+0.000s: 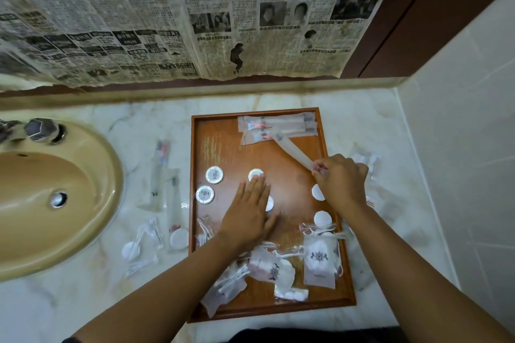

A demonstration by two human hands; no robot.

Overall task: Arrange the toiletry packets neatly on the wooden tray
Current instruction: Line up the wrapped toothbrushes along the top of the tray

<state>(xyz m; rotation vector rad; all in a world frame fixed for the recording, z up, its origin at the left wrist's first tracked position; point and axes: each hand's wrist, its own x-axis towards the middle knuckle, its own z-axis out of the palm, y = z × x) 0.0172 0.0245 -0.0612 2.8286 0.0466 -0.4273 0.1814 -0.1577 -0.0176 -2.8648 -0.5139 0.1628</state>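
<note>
One beige sink (pixel 55 189) occupies the left side, set into a marble counter (pixel 83 301). Between the sink and the wooden tray (pixel 228 147), toiletry packets lie loose on the counter: two long clear packets (pixel 158 172) running near to far, a cotton swab packet (pixel 145 242) nearer, and a round white packet (pixel 179 239) just beside the tray's left rim.

On the left part of the tray, two round emblem packets (pixel 214 174) lie near each other, not touching. The left hand (pixel 248 220) lies flat, palm down, at the tray centre, fingers straight and together. Its fingertips touch a third round packet (pixel 255 174).

Along the far rim, a stack of long packets (pixel 278 122) lies crosswise. The right hand (pixel 341 181) pinches the near end of one long translucent packet (pixel 292 152), whose far end reaches that stack.

In the near part of the tray, two white drawstring pouches (pixel 320 256) and a swab bundle (pixel 231 281) lie in disorder.

Right of the tray, further clear packets (pixel 367 161) lie on the counter. They possibly hold cotton items, but blur prevents confirmation.
</note>
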